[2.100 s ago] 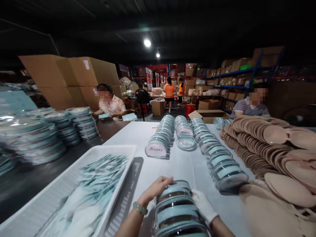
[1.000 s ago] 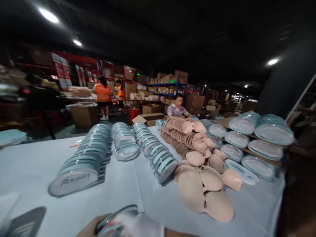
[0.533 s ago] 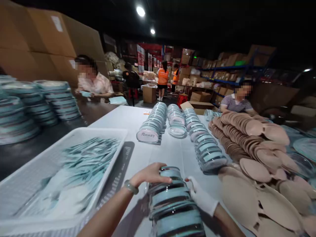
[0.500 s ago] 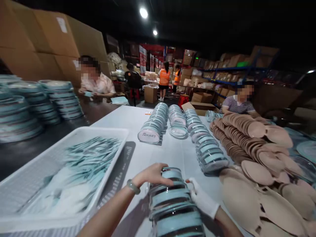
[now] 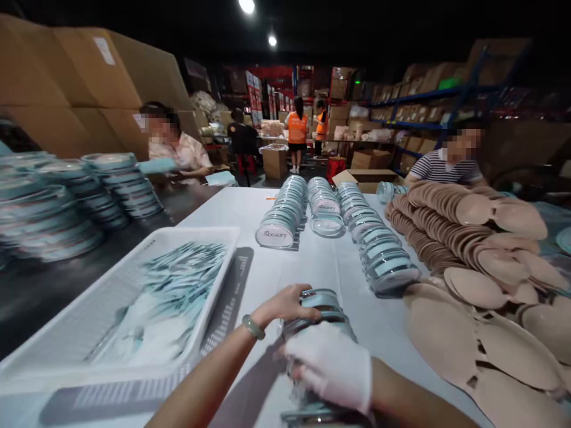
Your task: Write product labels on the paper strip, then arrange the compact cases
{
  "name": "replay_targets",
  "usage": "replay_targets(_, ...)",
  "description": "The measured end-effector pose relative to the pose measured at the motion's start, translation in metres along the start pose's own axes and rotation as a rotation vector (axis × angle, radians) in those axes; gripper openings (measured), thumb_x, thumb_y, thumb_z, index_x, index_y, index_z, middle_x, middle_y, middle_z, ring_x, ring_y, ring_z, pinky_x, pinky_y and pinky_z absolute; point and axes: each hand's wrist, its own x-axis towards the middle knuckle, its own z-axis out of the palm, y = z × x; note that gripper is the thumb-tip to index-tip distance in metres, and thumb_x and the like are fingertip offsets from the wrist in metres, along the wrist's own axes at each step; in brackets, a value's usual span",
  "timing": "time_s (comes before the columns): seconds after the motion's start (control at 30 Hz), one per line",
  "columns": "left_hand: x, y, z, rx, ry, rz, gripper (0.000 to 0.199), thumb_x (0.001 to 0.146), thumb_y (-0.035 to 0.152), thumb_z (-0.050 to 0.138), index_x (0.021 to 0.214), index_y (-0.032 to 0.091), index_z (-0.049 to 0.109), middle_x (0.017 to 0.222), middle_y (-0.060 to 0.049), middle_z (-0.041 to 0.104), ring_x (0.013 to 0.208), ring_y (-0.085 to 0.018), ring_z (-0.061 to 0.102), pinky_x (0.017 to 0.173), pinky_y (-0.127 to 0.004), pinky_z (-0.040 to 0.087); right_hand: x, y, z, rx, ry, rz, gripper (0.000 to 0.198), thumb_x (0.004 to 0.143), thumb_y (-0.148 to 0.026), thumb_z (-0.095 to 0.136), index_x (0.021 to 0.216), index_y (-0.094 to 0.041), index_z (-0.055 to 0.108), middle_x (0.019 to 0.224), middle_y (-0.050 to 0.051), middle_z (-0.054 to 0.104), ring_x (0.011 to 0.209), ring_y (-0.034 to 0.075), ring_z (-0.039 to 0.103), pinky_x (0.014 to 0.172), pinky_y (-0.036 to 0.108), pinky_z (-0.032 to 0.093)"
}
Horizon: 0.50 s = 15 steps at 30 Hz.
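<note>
A row of clear plastic oval cases [image 5: 328, 297] with teal bands runs toward me on the white table. My bare left hand [image 5: 289, 306], a jade-green bangle at its wrist, curves round the far end of that row, thumb and fingers on a case. Above the row's middle, my white-gloved right hand [image 5: 330, 362] reaches across with bent fingers round the cases; it is blurred and hides those beneath it. Its bare fingertips show at the left side of the row. Closest to me, another case [image 5: 312, 418] shows partly below the glove.
A white plastic basket [image 5: 232, 255] of teal packets stands left. Ahead are rows of packed cases [image 5: 274, 235]. Beige bra-shaped pads [image 5: 437, 327] are piled right. Stacked cases [image 5: 125, 184] stand far left. Co-workers sit at the left [image 5: 181, 151] and right [image 5: 450, 166].
My right hand has moved left from beside the row to over it, covering its middle. My left hand stays at the far end. The view has shifted slightly.
</note>
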Motion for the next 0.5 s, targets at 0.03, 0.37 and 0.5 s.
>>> replay_targets(0.03,-0.001,-0.001,0.0,-0.008,0.007,0.001,0.049,0.069,0.058,0.075,0.093,0.017,0.064,0.082,0.0,0.066,0.076,-0.02,0.058,0.064,-0.028,0.041,-0.003,0.002,-0.003,-0.033,0.015,-0.008,0.047,0.107,-0.041,0.042,0.086,-0.011,0.072,0.081,0.001,0.073,0.074,0.01,0.072,0.066,0.021,0.061)
replay_targets(0.37,-0.011,-0.008,0.019,0.037,0.108,0.006,0.081,0.075,0.061,0.074,0.14,0.02,0.052,0.134,-0.015,0.063,0.115,-0.034,0.06,0.097,-0.044,0.048,-0.054,0.039,-0.055,-0.138,0.19,0.052,0.048,0.109,-0.038,0.029,0.112,-0.018,0.073,0.103,0.004,0.07,0.106,0.024,0.069,0.077,0.03,0.059)
replay_targets(0.5,-0.029,-0.008,0.051,0.269,0.43,0.319,0.038,0.098,0.036,0.055,0.135,0.03,0.06,0.153,-0.013,0.046,0.14,-0.035,0.04,0.112,-0.057,0.032,-0.047,0.032,-0.055,-0.126,0.183,0.057,0.043,0.108,-0.045,0.037,0.121,-0.019,0.068,0.105,0.005,0.07,0.099,0.023,0.07,0.073,0.029,0.06)
